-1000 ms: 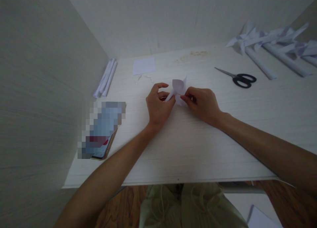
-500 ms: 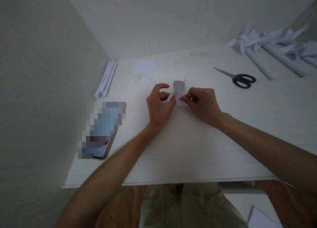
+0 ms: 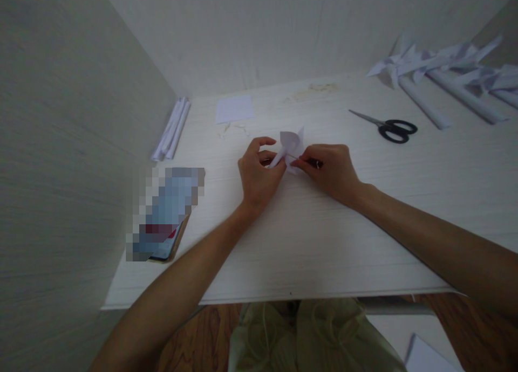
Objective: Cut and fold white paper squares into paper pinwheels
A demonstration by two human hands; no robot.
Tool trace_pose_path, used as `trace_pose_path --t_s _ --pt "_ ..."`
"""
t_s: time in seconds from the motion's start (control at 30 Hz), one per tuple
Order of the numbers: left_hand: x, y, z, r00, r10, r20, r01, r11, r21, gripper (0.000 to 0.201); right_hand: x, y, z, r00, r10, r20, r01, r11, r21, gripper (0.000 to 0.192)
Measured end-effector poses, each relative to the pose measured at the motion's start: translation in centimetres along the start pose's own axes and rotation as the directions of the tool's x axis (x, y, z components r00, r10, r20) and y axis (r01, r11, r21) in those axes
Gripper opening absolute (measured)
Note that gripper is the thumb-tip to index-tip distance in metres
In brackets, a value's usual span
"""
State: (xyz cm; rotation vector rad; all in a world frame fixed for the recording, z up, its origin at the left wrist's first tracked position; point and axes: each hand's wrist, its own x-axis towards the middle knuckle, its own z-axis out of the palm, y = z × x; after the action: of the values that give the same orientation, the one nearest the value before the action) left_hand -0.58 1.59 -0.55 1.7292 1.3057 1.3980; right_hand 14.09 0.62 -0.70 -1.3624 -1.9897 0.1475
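Between the thumb and fingers of my left hand [image 3: 261,175] is a folded white paper pinwheel [image 3: 291,140], its curled blades standing up in front of the fingertips. My right hand [image 3: 329,167] comes in from the right, thumb and forefinger pinched on a thin pale stick [image 3: 292,156] that touches the middle of the pinwheel. The stick is too small to make out fully, and the fingers hide part of the paper's lower side.
Scissors [image 3: 390,130] with black handles lie to the right. Several pinwheels on paper tubes [image 3: 461,94] rest at the back right. At left are rolled paper tubes [image 3: 172,129], a paper square [image 3: 234,109], a blurred phone [image 3: 170,215] and thin yellowish bits [image 3: 319,89] at the back.
The pinwheel has turned very slightly in my left hand, and my right fingertips have come a touch nearer its middle. Otherwise only the view has shifted a little.
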Motion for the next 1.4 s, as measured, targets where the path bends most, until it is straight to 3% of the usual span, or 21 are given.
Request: trace_pose_path --t_s 0.27,0.4,0.6,0.9,1.13,1.4 --pt "-0.01 -0.03 -0.04 1.000 -0.011 0.009 0.011 1.000 0.004 0.028 0.12 -0.24 -0.09 0.996 0.088 0.021 -0.087 0.996 -0.020 0.033" --pt "-0.03 -0.10 0.03 1.000 0.000 0.014 0.000 1.000 0.008 0.028 0.16 -0.42 -0.17 0.992 0.084 0.090 -0.079 0.995 -0.060 0.042" --pt "-0.20 0.15 0.08 1.000 -0.002 0.030 0.001 1.000 0.021 0.028 0.23 -0.58 -0.26 0.996 0.071 0.052 -0.063 0.988 -0.138 0.043" --pt "-0.05 0.04 0.00 1.000 -0.005 0.009 0.005 1.000 0.026 0.027 0.06 -0.03 -0.06 0.999 0.005 0.039 -0.004 1.000 -0.028 0.035" --pt "0.02 0.15 -0.06 1.000 -0.001 0.008 0.001 1.000 0.025 0.026 0.07 -0.28 -0.25 0.994 0.006 0.106 -0.005 1.000 -0.008 0.047" --pt "-0.20 0.13 0.04 0.999 0.017 0.031 -0.017 1.000 0.017 0.029 0.15 -0.71 -0.21 0.992 0.065 0.106 -0.035 0.965 -0.259 0.056"
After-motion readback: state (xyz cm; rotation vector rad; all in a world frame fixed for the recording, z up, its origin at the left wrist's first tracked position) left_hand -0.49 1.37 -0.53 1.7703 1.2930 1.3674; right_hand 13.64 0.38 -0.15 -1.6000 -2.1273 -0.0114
